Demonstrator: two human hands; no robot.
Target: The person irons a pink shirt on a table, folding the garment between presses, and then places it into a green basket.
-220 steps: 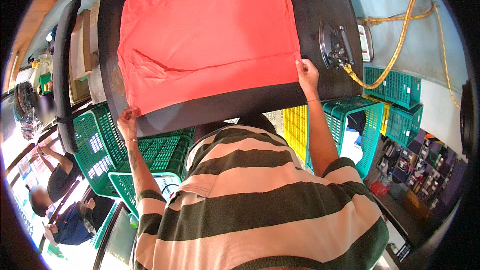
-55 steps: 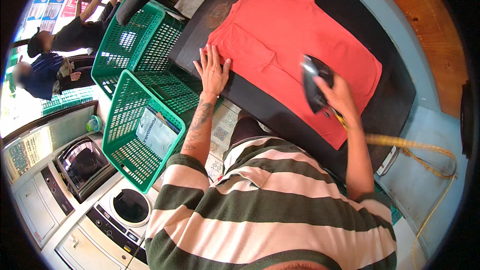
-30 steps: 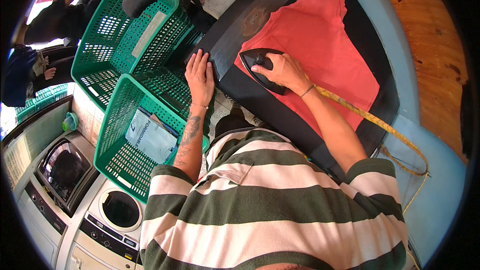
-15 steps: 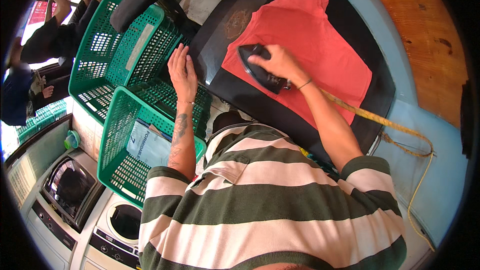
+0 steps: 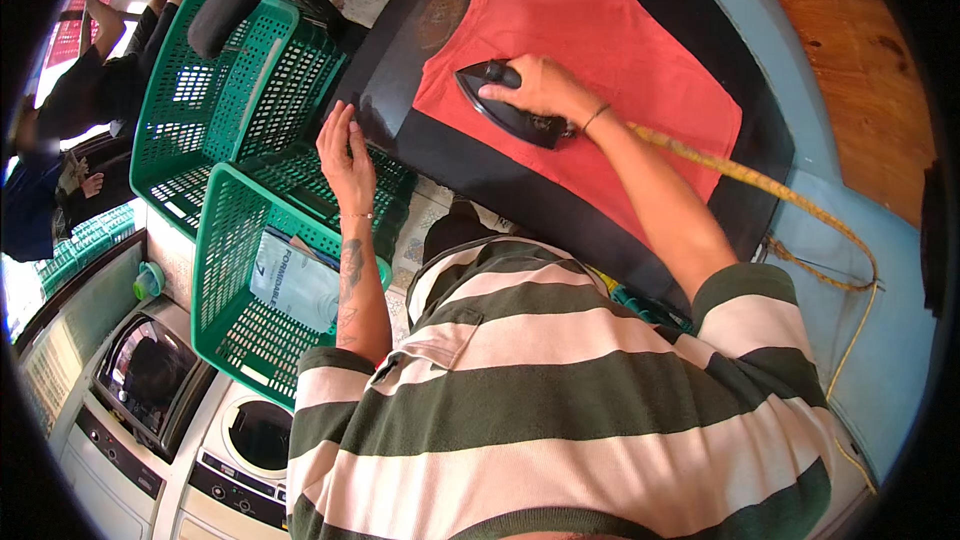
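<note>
While the right hand (image 5: 547,90) grips an iron (image 5: 505,112), the left hand (image 5: 348,161) hovers — uncurled.

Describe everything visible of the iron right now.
The iron looks dark, with a pointed front, a shiny edge and a black handle gripped by the person's right hand. It sits sole down on the red shirt, near its edge, tip toward the picture's upper left. A yellow cord shows beyond the hand.

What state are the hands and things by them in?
Red shirt: spread on the black board.
Iron: held, on the shirt.
Right hand: gripping the iron.
Left hand: open, holding nothing.
Yellow cord: curved, running beyond the right hand.
Nearer green crate: open, pale packet inside.
</note>
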